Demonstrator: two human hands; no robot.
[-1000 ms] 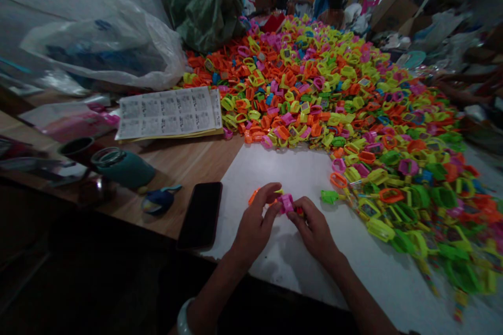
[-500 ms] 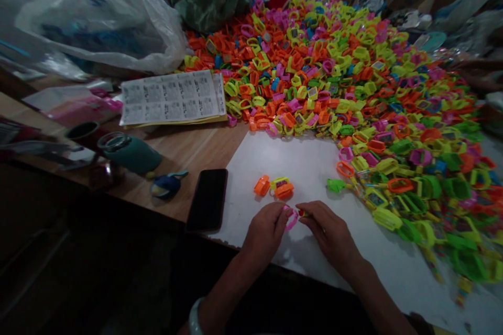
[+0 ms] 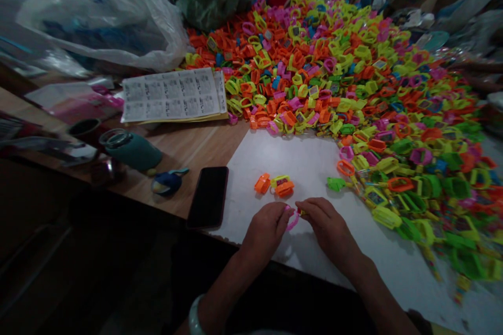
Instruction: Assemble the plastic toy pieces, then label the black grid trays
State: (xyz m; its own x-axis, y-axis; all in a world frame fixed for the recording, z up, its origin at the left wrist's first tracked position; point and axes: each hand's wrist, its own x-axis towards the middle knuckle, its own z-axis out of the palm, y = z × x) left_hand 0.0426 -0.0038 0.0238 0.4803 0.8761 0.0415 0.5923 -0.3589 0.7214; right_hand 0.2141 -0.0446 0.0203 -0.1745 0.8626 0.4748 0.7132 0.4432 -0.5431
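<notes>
My left hand [image 3: 264, 229] pinches a pink plastic toy watch [image 3: 293, 221] between thumb and fingers, low over the white board. Close against it, the fingertips of my right hand [image 3: 333, 231] are closed on a small red-and-yellow piece [image 3: 301, 212], mostly hidden by the fingers. Whether the piece touches the pink band I cannot tell. Just beyond my hands lie an orange toy watch [image 3: 262, 183] and a yellow-and-orange group of toy watches [image 3: 283, 188]. A green toy watch [image 3: 336, 183] rests farther right on the board.
A large heap of colourful toy watches [image 3: 314, 78] covers the back and right of the table. Left of the white board [image 3: 283, 154] lie a black phone [image 3: 208, 198], a blue object [image 3: 167, 183], a teal jar [image 3: 135, 151] and printed sheets [image 3: 171, 97]. A plastic bag [image 3: 118, 26] stands behind.
Both hands stay almost in place, with the pink toy watch and the small piece still in the fingers. The right hand has shifted very slightly, and the view has moved a little.
</notes>
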